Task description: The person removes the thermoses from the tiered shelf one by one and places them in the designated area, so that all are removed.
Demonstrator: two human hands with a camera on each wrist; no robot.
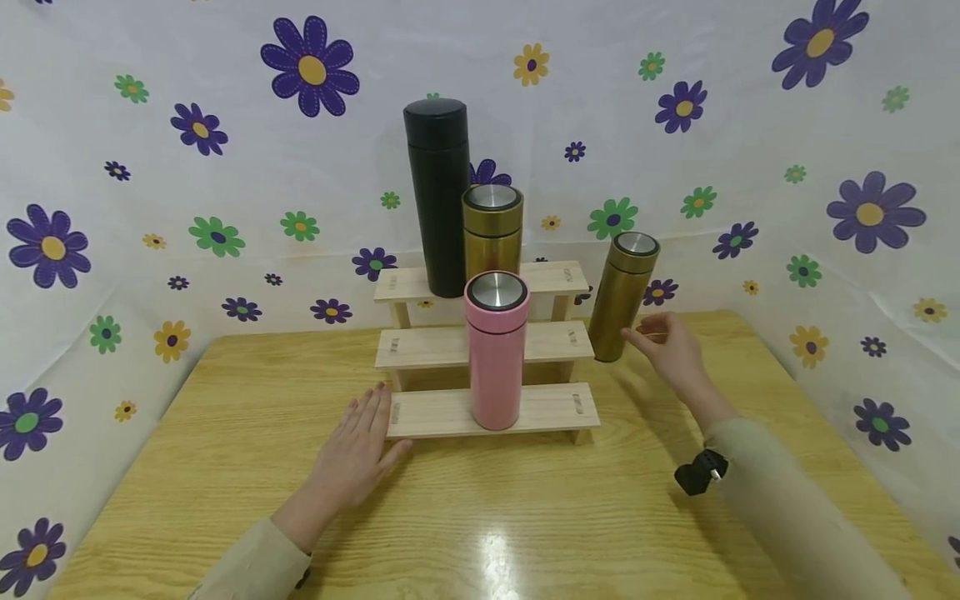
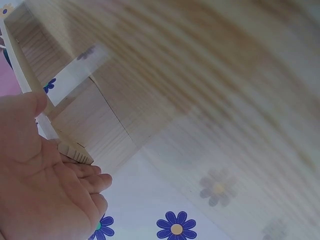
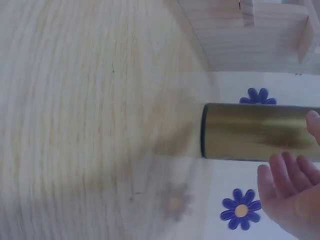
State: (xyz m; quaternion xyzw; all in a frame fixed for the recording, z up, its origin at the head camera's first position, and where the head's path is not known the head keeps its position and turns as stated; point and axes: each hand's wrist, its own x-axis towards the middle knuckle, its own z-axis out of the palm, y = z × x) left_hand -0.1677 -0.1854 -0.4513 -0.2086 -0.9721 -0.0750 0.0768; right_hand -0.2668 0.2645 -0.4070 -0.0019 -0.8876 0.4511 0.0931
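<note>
- while the left hand [image 1: 358, 450], straight-fingered, touches the rack [image 1: 431, 412] beside it,
- the right hand [image 1: 671, 354], loosely parted, seems to reach for the gold flask [image 1: 622, 300] leftward;
- next likely: gripping.

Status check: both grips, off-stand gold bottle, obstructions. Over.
Left grip at left end of wooden stand. Right grip beside off-stand gold bottle, touch unclear. Bottle upright, right of stand. Nothing seen between bottle and right grip.

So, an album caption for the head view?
Left hand at a wooden stand with three flasks, right hand by a fourth flask.
</note>
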